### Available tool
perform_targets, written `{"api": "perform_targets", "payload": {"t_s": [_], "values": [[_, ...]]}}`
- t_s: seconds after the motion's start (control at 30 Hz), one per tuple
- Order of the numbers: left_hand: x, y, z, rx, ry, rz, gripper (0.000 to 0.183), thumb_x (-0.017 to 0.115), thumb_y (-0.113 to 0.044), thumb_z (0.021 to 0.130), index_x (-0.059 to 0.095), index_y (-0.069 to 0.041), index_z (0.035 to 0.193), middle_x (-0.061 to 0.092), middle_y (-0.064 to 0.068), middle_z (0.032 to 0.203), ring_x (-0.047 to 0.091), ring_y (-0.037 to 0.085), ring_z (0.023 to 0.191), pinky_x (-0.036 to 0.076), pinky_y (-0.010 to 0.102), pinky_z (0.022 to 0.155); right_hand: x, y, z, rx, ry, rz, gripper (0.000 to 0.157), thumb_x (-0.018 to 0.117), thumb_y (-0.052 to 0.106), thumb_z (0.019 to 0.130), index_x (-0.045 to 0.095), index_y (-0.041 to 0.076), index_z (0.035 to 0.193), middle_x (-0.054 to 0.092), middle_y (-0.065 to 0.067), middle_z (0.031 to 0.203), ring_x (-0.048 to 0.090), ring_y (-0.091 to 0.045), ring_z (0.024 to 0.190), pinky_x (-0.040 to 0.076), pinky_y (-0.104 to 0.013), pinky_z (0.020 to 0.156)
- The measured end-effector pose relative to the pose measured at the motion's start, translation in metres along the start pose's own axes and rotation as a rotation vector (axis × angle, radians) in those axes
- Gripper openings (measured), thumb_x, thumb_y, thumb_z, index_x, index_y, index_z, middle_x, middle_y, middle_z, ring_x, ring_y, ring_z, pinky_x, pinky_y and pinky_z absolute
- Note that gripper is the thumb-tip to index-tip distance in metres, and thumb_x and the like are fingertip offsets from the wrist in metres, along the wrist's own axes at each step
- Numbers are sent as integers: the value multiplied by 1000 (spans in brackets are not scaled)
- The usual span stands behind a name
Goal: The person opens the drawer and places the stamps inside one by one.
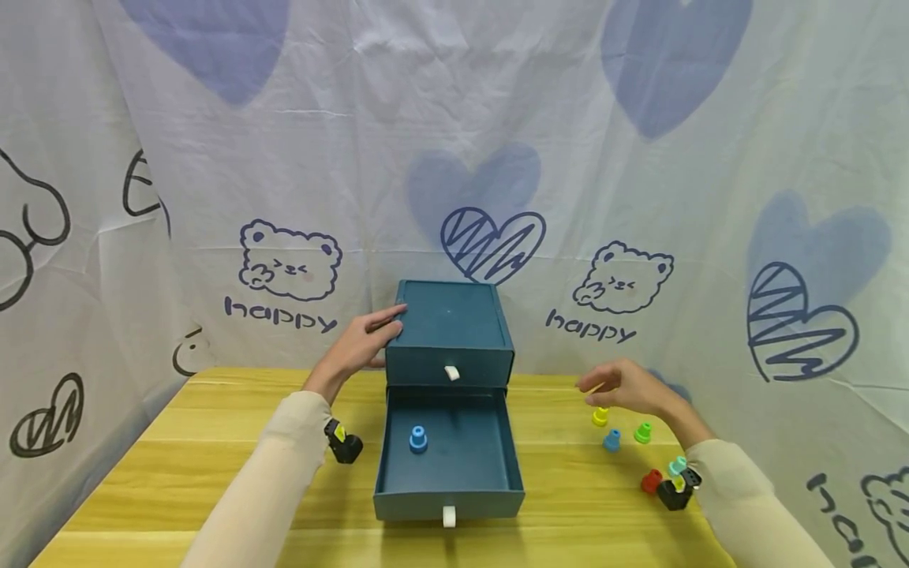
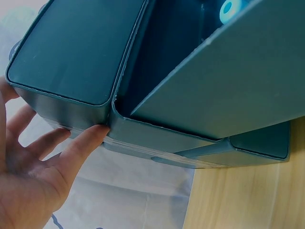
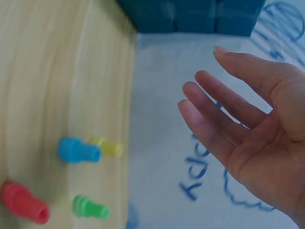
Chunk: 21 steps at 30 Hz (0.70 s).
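A dark teal drawer cabinet [image 1: 449,315] stands at the middle of the table. Below its top drawer, another drawer [image 1: 447,505] is pulled out, and a blue stepped peg [image 1: 418,439] stands inside it, toward the left. My left hand [image 1: 358,345] touches the cabinet's left side near the top, fingers spread; the left wrist view shows the thumb against its edge. Over the right part of the table, my right hand [image 1: 628,386] hovers with nothing in it, fingers loosely bent. Nearest beneath it is a yellow peg [image 1: 600,417], with a blue peg [image 1: 611,441] and a green peg [image 1: 642,432] close by.
Nearer the right wrist stand a red peg [image 1: 651,480] and a light teal peg [image 1: 677,466], the latter partly hidden by the wrist camera [image 1: 675,495]. White tabs [image 1: 449,517] stick out from the drawer fronts. A printed cloth [image 1: 383,181] hangs behind the wooden table [image 1: 561,489].
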<state>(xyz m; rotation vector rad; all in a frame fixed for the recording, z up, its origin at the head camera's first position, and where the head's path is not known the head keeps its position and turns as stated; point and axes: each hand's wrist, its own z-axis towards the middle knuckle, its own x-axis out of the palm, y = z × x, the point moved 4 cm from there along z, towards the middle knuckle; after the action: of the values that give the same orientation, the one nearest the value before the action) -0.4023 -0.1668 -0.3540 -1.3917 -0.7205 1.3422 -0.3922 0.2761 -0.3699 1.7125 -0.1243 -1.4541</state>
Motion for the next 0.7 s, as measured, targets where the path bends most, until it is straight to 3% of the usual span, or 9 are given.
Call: {"api": "perform_targets", "payload": {"t_s": [0.23,0.7], "values": [[-1,1,0,0,-4,-5,55,50,-35,109,39,-21,161,28,19,169,42,47,148,53,61,102,2,-36,-16,107,-13,86,34,75,8,93,69,-9,122,71,-31,119,76,-34,100,65,-37,79],[-2,-1,-1,9,1,14,56,50,-35,109,39,-21,161,28,18,170,41,46,148,54,60,102,14,-84,-29,188,-61,38,35,77,6,90,68,-12,118,72,-32,113,73,-19,86,64,-45,71]]}}
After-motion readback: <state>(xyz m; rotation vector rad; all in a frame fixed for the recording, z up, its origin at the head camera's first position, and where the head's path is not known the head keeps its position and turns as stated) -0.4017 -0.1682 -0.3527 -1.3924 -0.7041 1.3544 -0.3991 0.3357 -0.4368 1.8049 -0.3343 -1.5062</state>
